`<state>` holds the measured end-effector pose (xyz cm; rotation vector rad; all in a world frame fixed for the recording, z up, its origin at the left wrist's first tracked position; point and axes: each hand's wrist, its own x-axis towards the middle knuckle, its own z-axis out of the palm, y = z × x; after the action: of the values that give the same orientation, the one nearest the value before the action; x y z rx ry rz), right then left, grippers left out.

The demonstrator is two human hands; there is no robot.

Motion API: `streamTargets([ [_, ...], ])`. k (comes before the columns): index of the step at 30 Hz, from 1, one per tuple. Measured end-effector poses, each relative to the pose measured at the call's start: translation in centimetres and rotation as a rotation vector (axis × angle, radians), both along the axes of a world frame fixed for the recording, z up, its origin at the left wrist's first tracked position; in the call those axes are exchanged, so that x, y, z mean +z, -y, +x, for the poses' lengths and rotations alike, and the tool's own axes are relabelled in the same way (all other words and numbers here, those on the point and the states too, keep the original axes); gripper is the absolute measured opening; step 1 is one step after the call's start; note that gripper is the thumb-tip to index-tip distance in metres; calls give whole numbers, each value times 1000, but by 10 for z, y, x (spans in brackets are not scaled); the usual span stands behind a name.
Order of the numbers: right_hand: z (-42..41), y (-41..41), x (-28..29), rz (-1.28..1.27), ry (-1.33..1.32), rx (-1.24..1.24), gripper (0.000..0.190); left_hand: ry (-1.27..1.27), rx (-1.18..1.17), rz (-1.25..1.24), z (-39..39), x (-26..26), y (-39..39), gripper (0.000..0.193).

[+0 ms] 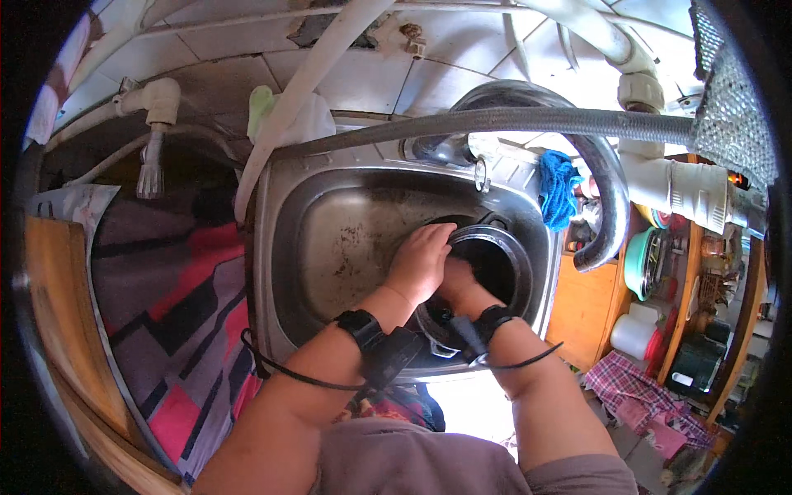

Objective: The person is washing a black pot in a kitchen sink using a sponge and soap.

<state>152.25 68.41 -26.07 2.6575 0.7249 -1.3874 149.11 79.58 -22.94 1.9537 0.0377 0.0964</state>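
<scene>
A dark round pot (523, 266) with side handles sits tilted in the right part of a stainless steel sink (346, 247). My left hand (422, 263) lies at the pot's left rim, its fingers together along the edge. Inside the pot is my right hand (459, 281), blurred, with its fingertips hidden behind the left hand; whether it holds anything does not show. Both wrists wear black straps with small devices and cords. A blue cloth (559, 189) hangs on the sink's right rim, beside a black curved hose (609, 185).
A braided grey hose (495, 120) crosses above the sink's back edge, and a white pipe (303, 93) slants down at its left. Shelves with a green bowl (637, 263) and a plastic roll (631, 334) stand at the right. A wooden board (68, 278) is at far left.
</scene>
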Motion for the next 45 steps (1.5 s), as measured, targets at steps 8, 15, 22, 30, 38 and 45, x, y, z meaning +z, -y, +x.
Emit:
streamTargets([
  [8, -34, 26, -46, 609, 79, -507, 34, 1, -20, -69, 10, 3, 12, 32],
  [15, 9, 14, 9, -139, 252, -208, 46, 12, 3, -31, 3, -9, -2, 31],
  [22, -27, 0, -43, 124, 316, -259, 49, -24, -36, -35, 7, 0, 0, 30],
  [30, -27, 11, -13, 30, -43, 358, 58, 9, -43, -31, 6, -2, -1, 31],
  [38, -9, 17, -13, 37, 60, -206, 63, 34, -45, -14, 7, -1, -3, 30],
  [45, -29, -4, -29, 214, 24, -105, 66, -9, -50, -11, 8, -3, -3, 30],
])
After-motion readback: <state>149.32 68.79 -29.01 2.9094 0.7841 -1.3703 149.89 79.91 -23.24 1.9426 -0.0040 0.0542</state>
